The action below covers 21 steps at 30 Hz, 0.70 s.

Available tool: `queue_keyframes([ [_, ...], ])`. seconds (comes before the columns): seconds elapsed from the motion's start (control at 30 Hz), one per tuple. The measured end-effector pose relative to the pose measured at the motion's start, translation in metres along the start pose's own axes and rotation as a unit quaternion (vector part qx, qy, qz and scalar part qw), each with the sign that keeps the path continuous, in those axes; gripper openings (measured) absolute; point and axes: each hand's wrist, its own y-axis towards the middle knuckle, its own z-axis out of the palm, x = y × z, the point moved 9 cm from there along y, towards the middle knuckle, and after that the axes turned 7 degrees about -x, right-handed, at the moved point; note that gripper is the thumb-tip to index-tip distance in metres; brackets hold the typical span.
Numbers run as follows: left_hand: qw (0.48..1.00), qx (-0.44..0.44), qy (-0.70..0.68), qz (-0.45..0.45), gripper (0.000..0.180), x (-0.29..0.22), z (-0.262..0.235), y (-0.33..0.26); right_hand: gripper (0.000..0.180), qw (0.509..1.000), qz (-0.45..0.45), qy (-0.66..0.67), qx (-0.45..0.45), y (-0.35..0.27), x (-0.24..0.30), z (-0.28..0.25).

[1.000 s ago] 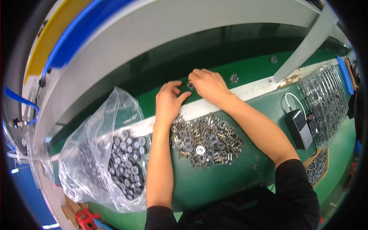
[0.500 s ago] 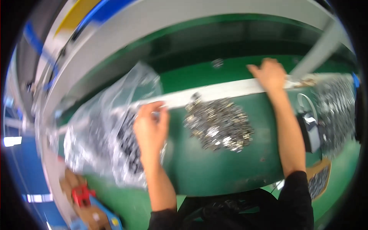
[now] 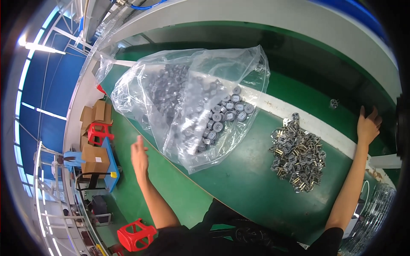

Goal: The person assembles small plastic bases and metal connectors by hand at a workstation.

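My left hand (image 3: 139, 157) is off to the left of the bench edge, fingers stretched out and nothing visible in it. To its right a clear plastic bag (image 3: 171, 141) lies on the green bench, full of small round grey plastic parts (image 3: 229, 115). Some of these parts show at the bag's wide mouth. At the far right my right hand (image 3: 368, 125) reaches over the white rail, its fingers apart and no object visible in them. Nearest to it on the dark green belt (image 3: 294, 87) sits a single small part (image 3: 334, 103). A heap of small dark parts with brass-coloured pins (image 3: 297, 155) lies on the bench between my arms.
A white rail (image 3: 277, 106) runs between the bench (image 3: 239, 179) and the belt. Stacked clear trays (image 3: 376, 213) stand at the right, beside a white device (image 3: 352, 224). On the left floor are red stools (image 3: 136, 234), cardboard boxes (image 3: 95, 160) and a blue cart (image 3: 112, 166).
The view has swung toward the left. My left hand has come away from the bag to beyond the bench edge. My right hand is still over the belt.
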Motion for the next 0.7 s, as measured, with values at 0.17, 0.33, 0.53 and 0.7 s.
queue_keyframes([
  [0.17,0.95,0.179,0.108,0.231,0.043,0.021,0.083,0.043,0.057,0.996,-0.001,0.024,-0.086,0.0,0.025,-0.032],
  [0.33,0.958,0.101,-0.084,0.256,0.034,-0.092,0.078,0.052,0.057,0.996,0.018,0.061,-0.056,-0.009,0.025,-0.037],
  [0.53,0.94,0.035,-0.197,0.277,0.028,-0.2,0.043,0.085,0.056,0.995,0.022,0.092,-0.006,-0.007,0.032,-0.044],
  [0.7,0.974,0.058,-0.171,0.136,0.027,-0.098,0.041,0.104,0.054,0.994,0.038,0.098,0.027,-0.01,0.039,-0.042],
])
